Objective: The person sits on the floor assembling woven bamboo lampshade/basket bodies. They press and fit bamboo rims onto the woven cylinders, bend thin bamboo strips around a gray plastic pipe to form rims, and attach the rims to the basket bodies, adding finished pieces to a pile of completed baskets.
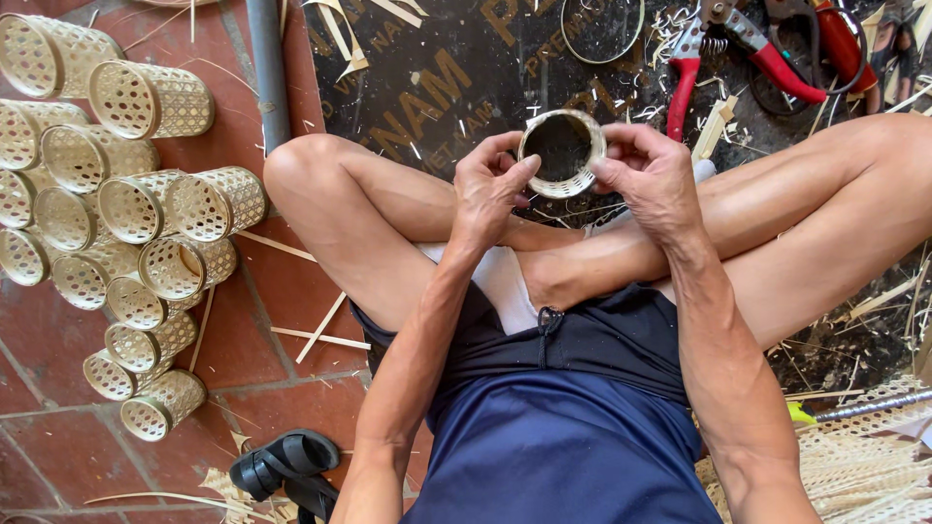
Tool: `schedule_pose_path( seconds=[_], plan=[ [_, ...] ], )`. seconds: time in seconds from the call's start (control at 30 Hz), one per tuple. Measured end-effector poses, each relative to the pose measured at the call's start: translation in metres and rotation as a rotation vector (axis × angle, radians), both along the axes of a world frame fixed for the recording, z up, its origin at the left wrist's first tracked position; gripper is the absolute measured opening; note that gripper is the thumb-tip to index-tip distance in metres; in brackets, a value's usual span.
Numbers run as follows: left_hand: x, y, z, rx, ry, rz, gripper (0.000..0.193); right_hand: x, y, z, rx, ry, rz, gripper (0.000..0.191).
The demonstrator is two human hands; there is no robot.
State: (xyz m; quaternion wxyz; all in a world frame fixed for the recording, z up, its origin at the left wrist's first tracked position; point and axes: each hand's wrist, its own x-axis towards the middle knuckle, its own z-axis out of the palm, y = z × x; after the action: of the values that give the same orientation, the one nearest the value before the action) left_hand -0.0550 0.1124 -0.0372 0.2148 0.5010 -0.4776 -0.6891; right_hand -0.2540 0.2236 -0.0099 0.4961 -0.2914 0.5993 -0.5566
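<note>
bamboo ring (562, 153) sits between both hands above the crossed legs (408, 228), raised just over the dark printed board (437, 68). i read it as a short woven hoop, a band of pale strips with small holes along its lower wall, open at both ends. my left hand (490, 184) pinches its left rim between thumb and fingers, and my right hand (649, 175) pinches the right rim the same way, so both grips are narrow and closed on the ring, with the fingertips curled over the top edge

i judge it very light, and springy rather than stiff: a thin hoop like this would likely go oval if squeezed across its middle, and the strip ends may fray or split. the dry bamboo looks matte, so i expect little slip. the best hold seems to be where the hands are, on opposite sides of the rim, with light pressure

its opening faces up toward the head camera, tipped slightly away, so i look straight down the dark inside. it has no real long axis; the axis through the hole is short and runs roughly toward the camera, with the round face lying near level

on the red tiles to my left lie stacked woven bamboo cups (126, 223), and red-handled pliers (723, 49) rest on the board beyond the ring
</note>
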Motion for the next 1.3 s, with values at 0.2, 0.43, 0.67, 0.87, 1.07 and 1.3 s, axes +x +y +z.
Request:
schedule_pose_path(
  seconds=[0.2, 0.43, 0.67, 0.87, 1.07, 1.3],
  plan=[
    [0.005, 0.002, 0.007, 0.123, 0.149, 0.005, 0.044, 0.006, -0.003, 0.003, 0.204, -0.066, 0.032, 0.048],
    [0.005, 0.003, 0.013, 0.151, 0.179, 0.008, 0.049, 0.005, -0.004, 0.01, 0.239, 0.047, 0.05, 0.042],
    [-0.001, 0.018, 0.041, -0.361, -0.043, -0.026, 0.045, 0.022, -0.004, 0.015, 0.134, 0.64, -0.018, 0.04],
    [-0.002, 0.039, 0.082, -1.15, 0.005, 0.033, 0.043, 0.042, 0.011, 0.036, -0.169, 1.019, -0.244, 0.038],
    [-0.002, 0.035, 0.095, -1.275, 0.109, -0.004, 0.043, 0.043, 0.015, 0.031, -0.304, 0.891, -0.341, 0.03],
    [-0.002, 0.036, 0.11, -1.43, 0.177, -0.084, 0.038, 0.044, 0.018, 0.033, -0.397, 0.651, -0.385, 0.021]
  ],
)
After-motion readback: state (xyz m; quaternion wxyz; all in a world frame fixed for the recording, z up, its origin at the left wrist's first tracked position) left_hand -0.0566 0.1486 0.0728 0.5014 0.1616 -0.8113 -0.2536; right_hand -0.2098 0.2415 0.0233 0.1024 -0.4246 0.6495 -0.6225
